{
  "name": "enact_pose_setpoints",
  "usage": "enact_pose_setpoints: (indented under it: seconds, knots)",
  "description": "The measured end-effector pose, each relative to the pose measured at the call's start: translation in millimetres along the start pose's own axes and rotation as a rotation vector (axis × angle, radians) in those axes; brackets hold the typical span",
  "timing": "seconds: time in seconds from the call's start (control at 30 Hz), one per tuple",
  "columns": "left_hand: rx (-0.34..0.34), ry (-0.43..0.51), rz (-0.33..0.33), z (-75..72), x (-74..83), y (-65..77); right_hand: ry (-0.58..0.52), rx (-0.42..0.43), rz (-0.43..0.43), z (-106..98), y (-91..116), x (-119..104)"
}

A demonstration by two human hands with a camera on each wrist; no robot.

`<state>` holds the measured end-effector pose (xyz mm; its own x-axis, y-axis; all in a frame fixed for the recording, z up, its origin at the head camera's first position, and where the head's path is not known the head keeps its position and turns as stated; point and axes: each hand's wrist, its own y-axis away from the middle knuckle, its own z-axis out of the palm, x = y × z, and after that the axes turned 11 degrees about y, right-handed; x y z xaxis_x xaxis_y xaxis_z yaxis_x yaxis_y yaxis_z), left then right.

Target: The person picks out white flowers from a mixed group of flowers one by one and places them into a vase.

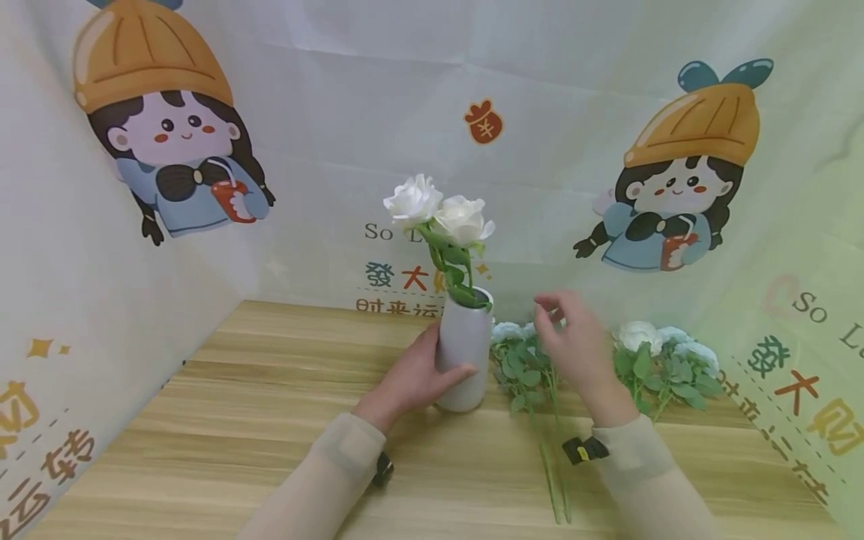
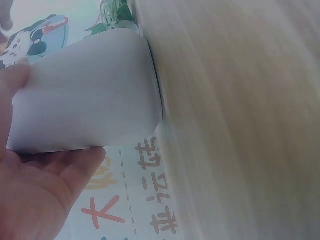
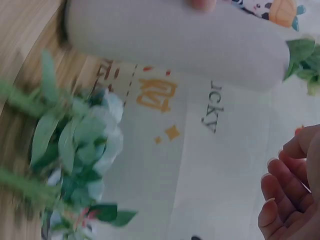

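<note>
A white vase [image 1: 466, 345] stands on the wooden table with two white roses [image 1: 439, 210] in it, their leafy stems rising from its mouth. My left hand [image 1: 421, 379] grips the vase from the left side, thumb across its front; the left wrist view shows fingers and thumb on either side of the smooth vase wall [image 2: 90, 90]. To the right of the vase my right hand [image 1: 577, 349] is raised, apart from it, its fingers loosely bent. Nothing lies between those fingers in the right wrist view, where the right hand [image 3: 295, 190] appears at the lower right.
Pale blue flowers with green leaves [image 1: 523, 367] lie just right of the vase, their long stems [image 1: 550, 465] pointing toward me. Farther right is another bunch with a white rose [image 1: 637, 337] and pale blue blooms [image 1: 695, 356]. A printed cloth [image 1: 324, 150] hangs behind the table [image 1: 270, 390].
</note>
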<state>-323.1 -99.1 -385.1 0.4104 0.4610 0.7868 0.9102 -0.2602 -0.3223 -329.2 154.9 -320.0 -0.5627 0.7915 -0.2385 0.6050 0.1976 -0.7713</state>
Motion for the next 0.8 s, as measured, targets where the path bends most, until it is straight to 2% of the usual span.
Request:
enact_pose_setpoints:
  seconds: [0.27,0.43,0.57,0.67,0.8]
  knots:
    - [0.002,0.004,0.000,0.1,-0.6,0.2,0.204,-0.108,0.057,-30,8,43]
    - [0.001,0.004,-0.001,-0.3,-0.4,-0.1,0.262,-0.159,0.134,-53,10,63]
    - [-0.001,0.006,0.002,0.0,-1.2,-0.5,0.316,-0.204,0.201,-64,12,77]
    - [-0.002,0.010,0.004,0.3,-1.5,-0.4,0.386,-0.345,0.337,-71,17,89]
    - [-0.005,0.012,-0.006,0.4,-0.5,0.1,0.473,-0.646,0.506,-81,26,103]
